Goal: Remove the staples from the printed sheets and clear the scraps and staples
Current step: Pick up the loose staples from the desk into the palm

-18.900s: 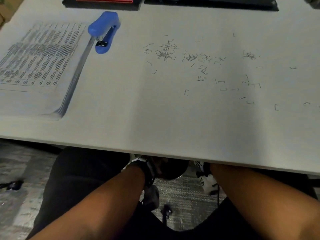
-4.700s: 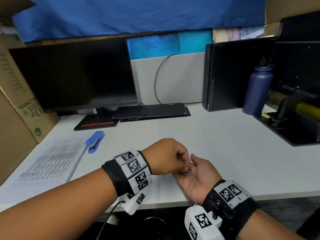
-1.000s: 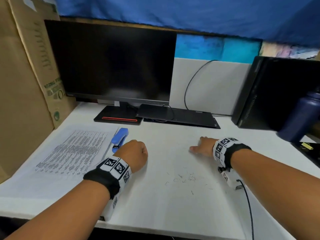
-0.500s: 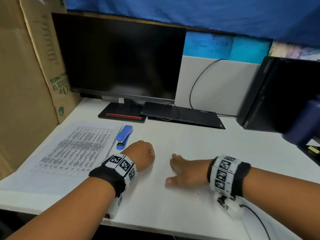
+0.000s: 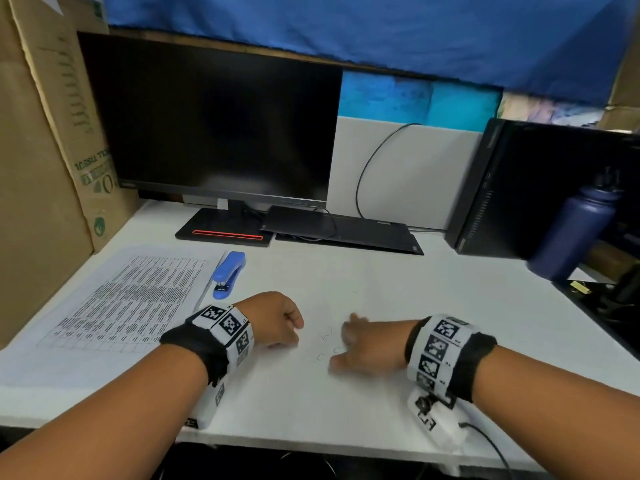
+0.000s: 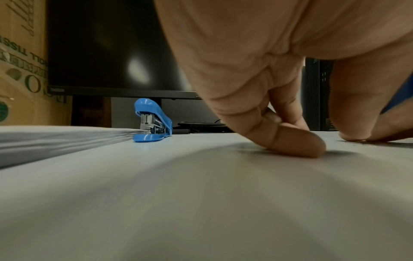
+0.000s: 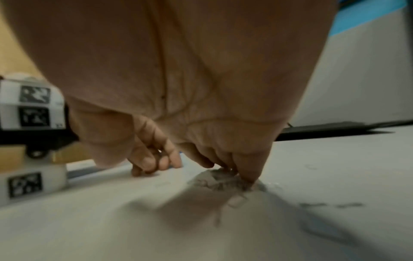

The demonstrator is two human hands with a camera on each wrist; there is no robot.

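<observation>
My left hand point(image 5: 277, 322) rests on the white table point(image 5: 398, 289) as a curled fist, and I see nothing in it; the left wrist view shows its knuckles point(image 6: 290, 139) down on the surface. My right hand point(image 5: 363, 348), blurred, lies palm-down just right of it, fingers on the table. A few bent staples point(image 5: 327, 337) lie between the hands. In the right wrist view the fingertips point(image 7: 245, 174) press against a small heap of staples point(image 7: 223, 183). The stack of printed sheets point(image 5: 121, 306) lies at the left, a blue stapler point(image 5: 228, 273) beside it.
A black monitor point(image 5: 207, 126) and a flat black device point(image 5: 343, 230) stand at the back. A black tower point(image 5: 540, 188) and a dark blue bottle point(image 5: 575, 233) stand at the right, and a cardboard box point(image 5: 41, 168) at the left. The table's front edge point(image 5: 311, 441) is close below my wrists.
My right hand has slid across the table from the back right toward my left fist, pushing the scattered staples along. The left fist has stayed in place.
</observation>
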